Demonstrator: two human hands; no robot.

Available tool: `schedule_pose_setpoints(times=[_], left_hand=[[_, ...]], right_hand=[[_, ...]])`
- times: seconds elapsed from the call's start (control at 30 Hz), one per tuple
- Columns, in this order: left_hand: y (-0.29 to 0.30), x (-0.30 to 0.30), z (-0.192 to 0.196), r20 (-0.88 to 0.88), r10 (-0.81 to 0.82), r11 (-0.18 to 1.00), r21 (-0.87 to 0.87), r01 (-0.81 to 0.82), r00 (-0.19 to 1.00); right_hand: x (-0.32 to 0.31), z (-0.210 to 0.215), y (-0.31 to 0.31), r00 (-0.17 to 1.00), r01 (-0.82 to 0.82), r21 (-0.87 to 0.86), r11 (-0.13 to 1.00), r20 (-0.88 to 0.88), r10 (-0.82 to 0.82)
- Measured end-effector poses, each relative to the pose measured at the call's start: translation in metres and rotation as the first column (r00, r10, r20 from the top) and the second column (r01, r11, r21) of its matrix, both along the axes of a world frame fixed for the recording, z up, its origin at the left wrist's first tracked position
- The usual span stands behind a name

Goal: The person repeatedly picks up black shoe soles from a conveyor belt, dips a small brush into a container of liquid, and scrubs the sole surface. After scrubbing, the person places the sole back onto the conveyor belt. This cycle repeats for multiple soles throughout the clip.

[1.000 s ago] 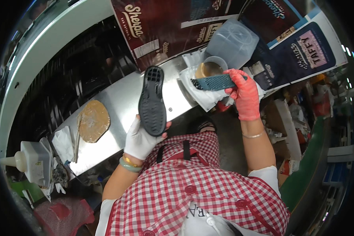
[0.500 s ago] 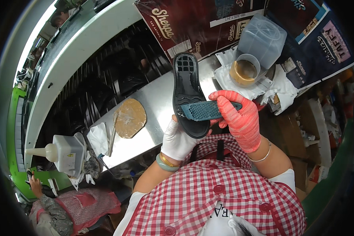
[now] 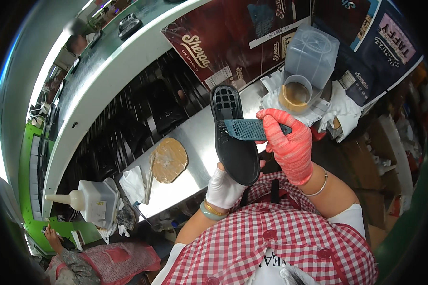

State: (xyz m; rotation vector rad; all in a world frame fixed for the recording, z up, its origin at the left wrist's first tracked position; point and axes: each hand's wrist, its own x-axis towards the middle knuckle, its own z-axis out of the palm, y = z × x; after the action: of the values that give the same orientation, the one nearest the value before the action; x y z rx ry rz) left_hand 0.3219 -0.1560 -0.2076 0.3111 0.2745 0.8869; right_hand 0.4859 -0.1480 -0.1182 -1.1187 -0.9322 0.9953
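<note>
My left hand (image 3: 222, 191), in a white glove with bare fingertips, grips the near end of a black shoe sole (image 3: 238, 160) from below. The sole is tilted, and its far end has a grid of square hollows. My right hand (image 3: 289, 146), in a coral-pink glove, is closed round one end of a flat teal tool with a dimpled surface (image 3: 246, 129). The tool's left end lies across the sole just below the grid. I cannot make out the tool's working edge.
A cup of amber liquid (image 3: 296, 99) stands before a clear plastic container (image 3: 314, 50). On the metal bench lie a brown disc (image 3: 170, 160), a stick (image 3: 150, 183) and white cloth (image 3: 133, 185). A nozzle bottle (image 3: 97, 204) stands left. A co-worker's hand (image 3: 53, 237) shows lower left.
The sole has come nearer to me with my left hand. The teal tool now crosses it farther up, closer to the grid. My right hand has barely moved; the view has shifted slightly.
</note>
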Motion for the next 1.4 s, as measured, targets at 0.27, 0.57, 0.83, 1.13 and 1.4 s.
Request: schedule_pose_setpoints(times=[0.27,0.57,0.83,1.13,1.4], left_hand=[[0.001,-0.001,-0.005,-0.048,-0.046,0.996,0.081,0.049,0.998],[0.001,-0.006,-0.011,-0.127,-0.057,0.996,0.061,0.065,0.990],[0.011,-0.005,-0.014,0.033,-0.085,0.992,0.092,0.082,0.996],[0.013,-0.012,-0.019,-0.025,0.058,0.996,-0.072,-0.060,0.998],[0.011,-0.023,-0.008,-0.267,0.051,0.988,-0.130,-0.089,0.962]], right_hand=[[0.007,0.006,0.018,0.997,0.032,0.047,0.998,-0.065,-0.029],[0.014,0.011,0.014,0.995,-0.095,-0.071,0.993,-0.035,0.093],[0.004,-0.009,-0.006,0.983,-0.176,-0.170,0.970,-0.088,0.163],[-0.003,-0.009,-0.016,0.969,-0.233,-0.289,0.928,0.008,0.246],[-0.006,-0.017,-0.011,0.878,-0.434,-0.262,0.862,0.091,0.470]])
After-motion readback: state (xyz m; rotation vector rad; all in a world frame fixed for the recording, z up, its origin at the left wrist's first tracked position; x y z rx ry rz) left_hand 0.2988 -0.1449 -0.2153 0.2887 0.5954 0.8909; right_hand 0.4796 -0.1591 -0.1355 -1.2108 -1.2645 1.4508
